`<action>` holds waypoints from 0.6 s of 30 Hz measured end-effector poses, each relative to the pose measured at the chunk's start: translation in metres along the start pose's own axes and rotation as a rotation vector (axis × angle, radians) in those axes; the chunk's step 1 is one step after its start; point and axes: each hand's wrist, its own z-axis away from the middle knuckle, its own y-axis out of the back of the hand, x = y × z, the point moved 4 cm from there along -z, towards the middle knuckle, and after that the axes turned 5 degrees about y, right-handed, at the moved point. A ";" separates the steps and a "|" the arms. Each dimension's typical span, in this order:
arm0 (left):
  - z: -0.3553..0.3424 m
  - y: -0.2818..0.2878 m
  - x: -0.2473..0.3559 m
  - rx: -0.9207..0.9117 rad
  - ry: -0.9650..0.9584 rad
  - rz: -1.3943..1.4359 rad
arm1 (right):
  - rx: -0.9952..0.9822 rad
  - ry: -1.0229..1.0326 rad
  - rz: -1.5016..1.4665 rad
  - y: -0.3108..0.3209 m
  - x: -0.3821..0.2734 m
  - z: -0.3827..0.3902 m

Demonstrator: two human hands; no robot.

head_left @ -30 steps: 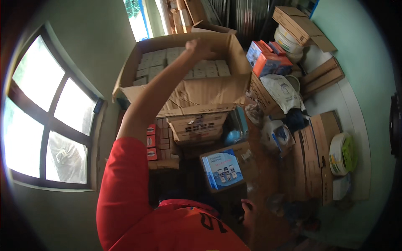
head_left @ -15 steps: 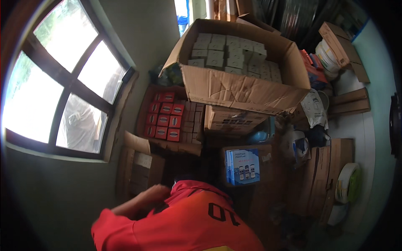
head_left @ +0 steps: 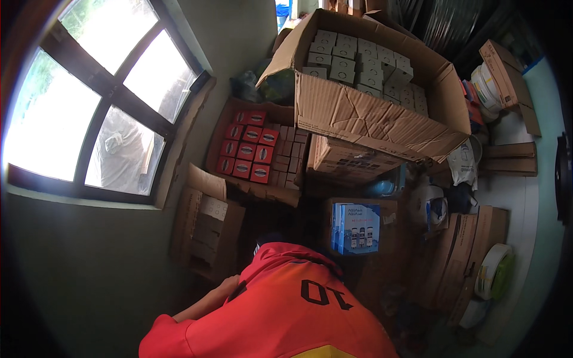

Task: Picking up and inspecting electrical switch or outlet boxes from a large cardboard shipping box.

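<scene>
Neither my left hand nor my right hand shows in the head view. Right in front of me, another person in a red shirt [head_left: 268, 304] with black print and a yellow patch bends over, back toward me. That person's bare left forearm [head_left: 210, 300] reaches forward, and the hand is hidden by the body. Ahead of them stand an open carton [head_left: 230, 235] of small pale boxes and, to the right, a blue-and-white printed box [head_left: 356, 229] on a brown carton.
A large open cardboard box [head_left: 376, 122] full of small white boxes stands at the back on another carton [head_left: 352, 160]. Left of it, a carton holds red boxes [head_left: 245, 150]. A barred window [head_left: 113, 89] is on the left. Long cartons [head_left: 477, 250] and a white-green round tub [head_left: 494, 271] lie right.
The view has shifted, so the boxes and window sit farther right, with the far boxes higher. The other person's left forearm and hand have lowered and drawn in toward their body.
</scene>
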 end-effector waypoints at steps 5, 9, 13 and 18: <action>-0.003 -0.014 -0.006 0.103 0.102 0.052 | 0.005 -0.009 -0.025 0.007 -0.001 0.000; 0.001 0.004 0.015 -0.021 0.025 0.196 | 0.007 -0.011 -0.044 0.013 -0.003 0.001; 0.020 0.029 0.055 -0.164 -0.104 0.398 | 0.008 -0.016 -0.055 0.019 -0.003 0.002; 0.033 0.068 0.070 -0.261 0.143 0.014 | 0.010 -0.022 -0.079 0.023 -0.004 0.004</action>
